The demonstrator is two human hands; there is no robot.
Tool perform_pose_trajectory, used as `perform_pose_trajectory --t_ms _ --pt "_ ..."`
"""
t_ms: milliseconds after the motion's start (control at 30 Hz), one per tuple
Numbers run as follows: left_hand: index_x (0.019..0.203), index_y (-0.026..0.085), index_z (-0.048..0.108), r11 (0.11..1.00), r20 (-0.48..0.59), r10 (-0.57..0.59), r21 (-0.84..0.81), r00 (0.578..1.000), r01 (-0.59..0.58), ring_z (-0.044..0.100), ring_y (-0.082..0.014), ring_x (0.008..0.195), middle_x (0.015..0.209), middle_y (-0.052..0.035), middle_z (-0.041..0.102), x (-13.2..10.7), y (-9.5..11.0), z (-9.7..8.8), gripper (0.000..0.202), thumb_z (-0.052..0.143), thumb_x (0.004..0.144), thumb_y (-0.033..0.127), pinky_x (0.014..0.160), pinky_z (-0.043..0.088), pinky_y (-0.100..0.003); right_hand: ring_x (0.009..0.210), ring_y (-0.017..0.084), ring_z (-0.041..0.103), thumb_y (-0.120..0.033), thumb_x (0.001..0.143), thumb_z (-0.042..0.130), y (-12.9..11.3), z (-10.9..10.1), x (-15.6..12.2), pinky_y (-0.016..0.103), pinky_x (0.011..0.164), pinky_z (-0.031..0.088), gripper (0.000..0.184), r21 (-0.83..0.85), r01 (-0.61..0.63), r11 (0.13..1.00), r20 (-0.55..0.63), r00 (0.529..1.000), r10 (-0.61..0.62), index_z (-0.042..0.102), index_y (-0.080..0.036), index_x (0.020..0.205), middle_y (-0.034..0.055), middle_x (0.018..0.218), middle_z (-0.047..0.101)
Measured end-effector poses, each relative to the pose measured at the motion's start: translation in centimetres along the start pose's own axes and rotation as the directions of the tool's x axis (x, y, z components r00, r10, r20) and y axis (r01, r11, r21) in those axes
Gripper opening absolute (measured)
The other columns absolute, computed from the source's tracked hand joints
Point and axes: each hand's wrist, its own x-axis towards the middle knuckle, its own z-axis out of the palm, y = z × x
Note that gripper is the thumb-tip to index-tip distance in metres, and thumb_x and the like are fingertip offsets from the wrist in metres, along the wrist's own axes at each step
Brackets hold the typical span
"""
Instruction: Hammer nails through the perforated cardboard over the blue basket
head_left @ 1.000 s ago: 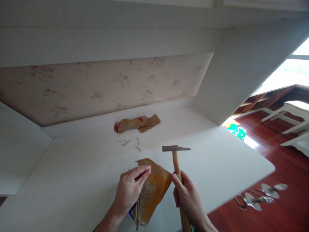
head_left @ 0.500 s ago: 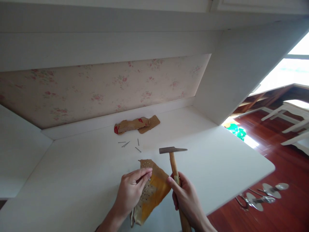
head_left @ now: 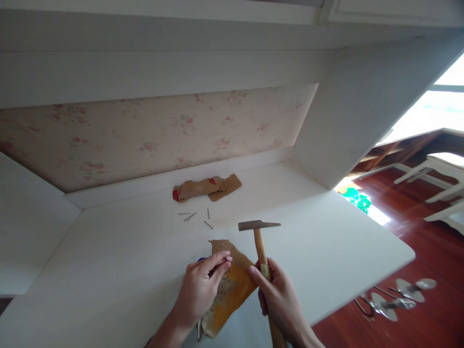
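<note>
A hammer point(head_left: 258, 226) with a wooden handle stands upright in my right hand point(head_left: 281, 292), its dark metal head raised over the table. The thumb and fingers wrap round the handle. My left hand point(head_left: 205, 285) is over a piece of tan and orange-stained leather-like material point(head_left: 237, 290), dotted with several small holes. Its thumb and index finger are pinched close together; whatever is between them is too small to make out. A bit of blue shows behind the left knuckles, mostly hidden. Several loose nails point(head_left: 208, 224) lie beyond the material.
Crumpled brown pieces with red marks point(head_left: 203, 187) lie at the back of the white table point(head_left: 126, 251). White side panels point(head_left: 326, 116) and an overhead cabinet point(head_left: 163, 29) enclose the work surface. Metal and glass fittings point(head_left: 386, 304) and a white stool point(head_left: 445, 166) are on the right.
My left hand has shifted slightly to the right over the holed material, and some blue now shows behind it. The hammer stays almost in place in my right hand.
</note>
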Motion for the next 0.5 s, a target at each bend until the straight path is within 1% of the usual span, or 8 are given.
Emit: perform_pose_trajectory --t_ms 133,300,500 --pt "0.103 0.027 0.073 1.0 -0.041 -0.007 0.001 0.999 0.007 0.076 -0.0192 0.086 0.098 0.0006 0.079 -0.06 -0.34 -0.1 0.017 0.063 0.091 0.033 0.082 0.063 -0.027 0.031 0.004 0.035 -0.054 0.087 0.061 -0.09 -0.04 -0.1 0.013 0.03 0.029 0.035 -0.005 0.0 1.0 0.004 1.0 0.0 0.05 -0.021 0.083 -0.0149 0.044 0.037" --pt "0.102 0.027 0.074 1.0 -0.026 0.008 0.005 1.0 -0.008 0.076 -0.0182 0.085 0.096 0.0017 0.079 -0.12 -0.31 -0.11 0.016 0.064 0.09 0.031 0.081 0.063 -0.025 0.031 0.004 0.035 -0.054 0.088 0.06 -0.06 0.06 -0.06 0.013 0.03 0.027 0.035 -0.01 0.007 1.0 0.003 1.0 -0.007 0.051 -0.021 0.084 -0.015 0.043 0.036" --pt "0.101 0.027 0.074 0.999 -0.06 0.028 0.02 0.998 -0.027 0.076 -0.0179 0.085 0.097 0.0022 0.079 0.06 -0.1 -0.16 0.016 0.064 0.09 0.031 0.081 0.062 -0.024 0.031 0.004 0.035 -0.053 0.089 0.059 -0.02 0.02 -0.1 0.013 0.03 0.027 0.033 -0.021 0.008 1.0 0.003 1.0 -0.008 0.052 -0.021 0.085 -0.0146 0.042 0.037"
